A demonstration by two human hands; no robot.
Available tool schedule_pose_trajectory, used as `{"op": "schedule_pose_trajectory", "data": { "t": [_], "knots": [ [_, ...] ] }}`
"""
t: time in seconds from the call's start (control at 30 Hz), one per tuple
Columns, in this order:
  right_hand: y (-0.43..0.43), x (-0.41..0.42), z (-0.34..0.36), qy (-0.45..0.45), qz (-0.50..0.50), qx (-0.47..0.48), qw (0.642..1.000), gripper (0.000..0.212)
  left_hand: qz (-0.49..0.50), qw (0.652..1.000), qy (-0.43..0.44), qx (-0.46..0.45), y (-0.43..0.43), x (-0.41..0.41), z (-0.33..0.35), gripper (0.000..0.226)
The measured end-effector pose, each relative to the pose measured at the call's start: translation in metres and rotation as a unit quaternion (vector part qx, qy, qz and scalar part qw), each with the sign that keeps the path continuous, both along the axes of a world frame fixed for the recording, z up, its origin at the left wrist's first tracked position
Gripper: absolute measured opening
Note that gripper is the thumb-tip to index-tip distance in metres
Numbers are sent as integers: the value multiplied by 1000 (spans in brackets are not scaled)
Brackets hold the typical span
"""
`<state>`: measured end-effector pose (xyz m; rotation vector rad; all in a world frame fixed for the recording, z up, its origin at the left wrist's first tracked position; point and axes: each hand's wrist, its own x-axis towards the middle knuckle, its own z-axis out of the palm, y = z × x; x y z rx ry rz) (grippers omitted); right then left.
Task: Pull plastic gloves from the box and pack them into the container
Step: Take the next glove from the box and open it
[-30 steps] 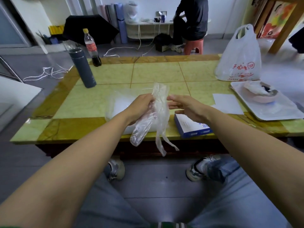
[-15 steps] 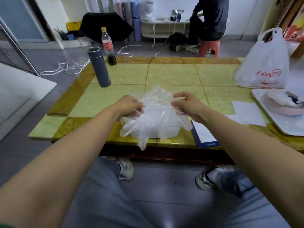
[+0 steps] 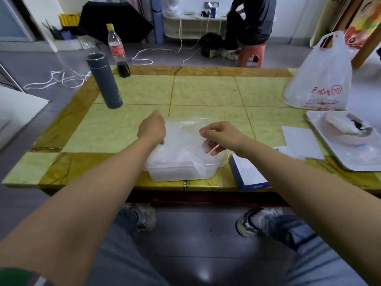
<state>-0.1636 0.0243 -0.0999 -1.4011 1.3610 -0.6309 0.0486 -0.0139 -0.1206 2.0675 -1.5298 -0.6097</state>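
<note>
A clear plastic container (image 3: 181, 174) stands at the table's near edge, heaped with crumpled transparent plastic gloves (image 3: 183, 141). My left hand (image 3: 152, 129) is over the container's left side, its fingers curled down into the gloves. My right hand (image 3: 218, 135) is over the right side, its curled fingers pinching the glove plastic. The blue and white glove box (image 3: 248, 174) lies just right of the container, partly under my right forearm.
A grey flask (image 3: 104, 80) and a cola bottle (image 3: 117, 51) stand at the back left of the tiled table (image 3: 204, 93). At the right are a white shopping bag (image 3: 321, 76), a paper sheet (image 3: 300, 141) and a white tray (image 3: 354, 159) with a bowl. A person sits beyond the table.
The gloves hung lifted between my hands before; now both hands have gone down and forward, and the gloves lie on the container.
</note>
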Motion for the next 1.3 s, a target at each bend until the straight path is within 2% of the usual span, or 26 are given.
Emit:
{"op": "schedule_pose_trajectory", "data": {
  "t": [0.1,0.17,0.27,0.33,0.4,0.47,0.53,0.6,0.7,0.77,0.83,0.9,1.0,1.1,1.2,1.3],
  "knots": [
    [-12,-10,4,132,-33,-110,985,24,-91,982,-161,-43,-5,-6,-5,19],
    [-24,-16,5,133,-78,-153,976,26,-139,968,-203,-55,-9,-10,-9,15],
    [-31,-10,6,86,-72,-149,982,22,-176,952,-240,-65,-10,-14,-16,14],
    [-32,4,4,43,-37,-115,992,21,-176,947,-262,-67,-10,-14,-20,14],
    [-34,19,-1,17,14,-29,999,22,-172,943,-276,-65,-11,-12,-21,15],
    [-33,30,-9,54,75,69,993,24,-174,942,-280,-69,-12,-12,-23,14],
    [-33,39,-17,106,118,123,980,26,-176,942,-272,-84,-13,-11,-22,14],
    [-33,44,-24,132,125,135,974,29,-166,942,-274,-105,-11,-8,-17,22],
    [-37,49,-31,138,111,144,973,29,-147,893,-359,-230,-6,-12,-5,33],
    [-39,50,-34,140,107,156,972,28,-175,887,-334,-266,1,-25,5,27],
    [-39,53,-35,150,108,160,970,26,-200,907,-309,-207,5,-37,5,21],
    [-39,55,-36,159,109,146,970,25,-197,914,-320,-155,5,-37,0,23],
    [-41,52,-35,162,91,117,976,23,-164,926,-305,-148,0,-23,-7,29],
    [-46,48,-37,144,57,60,986,22,-164,935,-294,-110,0,-16,-9,22],
    [-50,48,-40,146,49,-12,988,21,-185,921,-344,13,4,-17,-15,19],
    [-48,51,-44,226,134,2,965,30,-212,906,-349,112,5,-14,-21,12]
  ]
}}
